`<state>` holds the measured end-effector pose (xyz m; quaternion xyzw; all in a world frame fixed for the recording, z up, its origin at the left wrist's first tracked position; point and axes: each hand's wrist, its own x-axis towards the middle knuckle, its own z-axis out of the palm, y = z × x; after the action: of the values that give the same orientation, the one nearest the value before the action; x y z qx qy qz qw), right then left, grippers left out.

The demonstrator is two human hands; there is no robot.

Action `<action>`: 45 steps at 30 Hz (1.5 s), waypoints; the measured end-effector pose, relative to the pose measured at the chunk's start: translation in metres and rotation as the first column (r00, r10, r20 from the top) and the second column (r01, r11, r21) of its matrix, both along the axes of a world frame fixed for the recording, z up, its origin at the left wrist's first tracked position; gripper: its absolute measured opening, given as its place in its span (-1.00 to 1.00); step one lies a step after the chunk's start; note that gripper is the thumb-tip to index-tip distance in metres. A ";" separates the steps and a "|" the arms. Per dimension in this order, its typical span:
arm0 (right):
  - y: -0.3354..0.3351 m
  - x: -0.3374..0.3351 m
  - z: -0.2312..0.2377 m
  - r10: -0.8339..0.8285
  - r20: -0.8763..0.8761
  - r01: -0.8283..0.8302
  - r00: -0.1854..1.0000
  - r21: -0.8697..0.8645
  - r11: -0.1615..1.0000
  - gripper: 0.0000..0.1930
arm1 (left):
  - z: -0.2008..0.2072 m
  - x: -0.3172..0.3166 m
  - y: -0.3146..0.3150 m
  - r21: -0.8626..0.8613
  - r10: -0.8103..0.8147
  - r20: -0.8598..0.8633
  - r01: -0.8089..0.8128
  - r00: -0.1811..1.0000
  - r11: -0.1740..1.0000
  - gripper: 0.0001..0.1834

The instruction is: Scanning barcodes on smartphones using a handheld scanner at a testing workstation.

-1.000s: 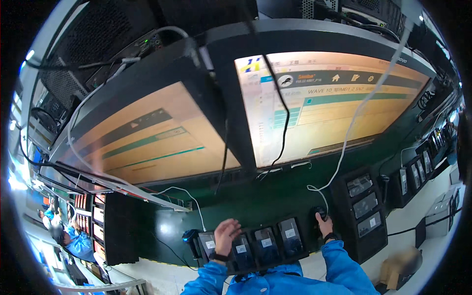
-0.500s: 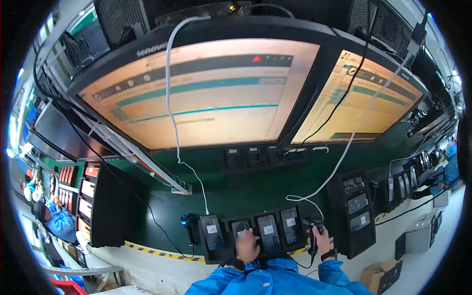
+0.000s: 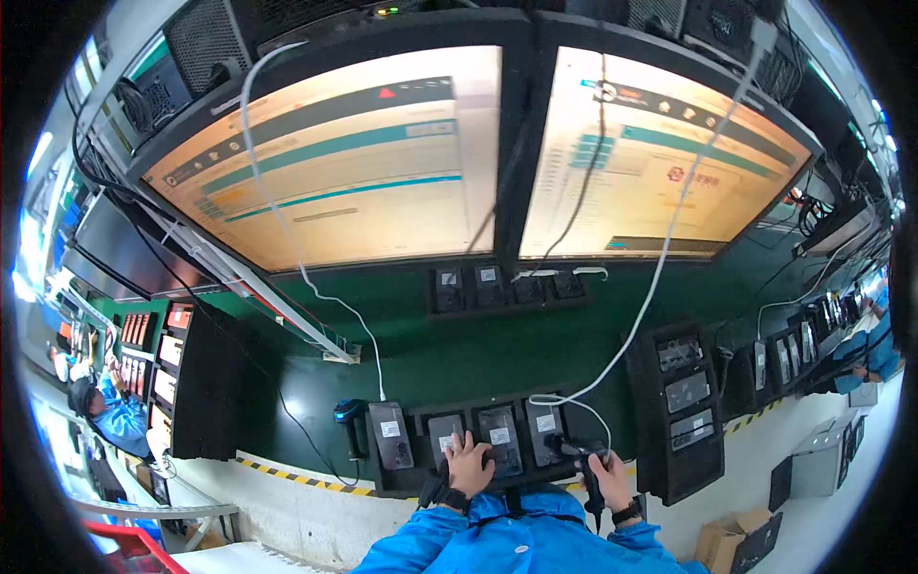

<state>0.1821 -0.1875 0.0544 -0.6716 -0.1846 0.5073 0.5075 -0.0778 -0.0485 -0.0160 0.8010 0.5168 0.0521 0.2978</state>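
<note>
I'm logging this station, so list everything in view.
Monitors: two, black, at the back
Pale cables: two, white, across monitors
Benchtop: one, green, under trays
Front tray: one, black, near edge
Phones: four, dark, in front tray
Scanners: two, black, one left, one held
Back tray: one, black, below monitors
Side tray: one, black, right
Rack: one, black, far left
Carton: one, brown, floor at right
Workers: at least two, blue, both sides
Left hand: one, blue sleeve, over phones
Right hand: one, blue sleeve, holding scanner

Workbench, green top [image 3: 459, 359]: beyond the grip [image 3: 612, 481]. Edge tape [image 3: 306, 482], black-and-yellow: left and right of the grip. Floor [image 3: 765, 459], pale: right. Rail [image 3: 163, 510], grey: far left. White glare [image 3: 24, 287]: farther left, blurred, perhaps lamps or windows.
</note>
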 end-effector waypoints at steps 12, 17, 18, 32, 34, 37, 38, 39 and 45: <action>0.038 0.007 -0.016 0.067 -0.051 -0.064 0.996 0.045 0.997 -0.73 | 0.014 0.017 -0.001 0.000 0.045 -0.096 -0.045 0.994 0.999 -0.67; 0.047 0.020 -0.020 0.135 -0.105 -0.130 0.985 0.050 0.990 -0.76 | 0.017 0.030 0.000 0.027 0.108 -0.095 -0.105 0.990 0.994 -0.72; 0.048 0.022 -0.018 0.138 -0.102 -0.132 0.985 0.058 0.990 -0.76 | 0.011 0.028 0.000 0.036 0.110 -0.092 -0.108 0.990 0.994 -0.72; 0.068 0.075 -0.126 -0.088 0.714 0.223 0.694 -0.097 0.970 -0.59 | -0.049 0.126 -0.015 -0.123 0.121 0.309 -0.086 0.943 0.989 -0.22; 0.082 0.078 -0.136 -0.361 0.601 0.340 0.713 0.154 0.928 -0.63 | -0.062 0.146 -0.027 -0.015 0.156 0.252 -0.158 0.955 0.987 -0.06; 0.086 0.071 -0.074 -0.461 0.001 0.450 0.887 0.217 0.866 -0.69 | 0.024 0.171 -0.008 -0.263 0.551 0.163 -0.502 0.818 0.824 -0.15; 0.090 0.066 -0.059 -0.342 -0.003 0.330 0.940 0.275 0.903 -0.69 | 0.022 0.166 -0.001 -0.273 0.519 0.279 -0.452 0.808 0.850 -0.20; 0.095 0.062 -0.049 -0.225 -0.005 0.214 0.974 0.329 0.920 -0.68 | 0.009 0.161 0.007 -0.275 0.477 0.389 -0.395 0.788 0.877 -0.26; 0.130 0.052 -0.012 0.083 0.421 -0.267 0.903 0.401 0.876 -0.80 | 0.005 0.135 0.017 -0.220 0.208 0.590 -0.093 0.780 0.971 -0.51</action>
<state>0.2338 -0.0575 0.0427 -0.6035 -0.4553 0.3511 0.5525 0.0573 -0.0319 -0.0110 0.6675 0.4584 0.2840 0.5135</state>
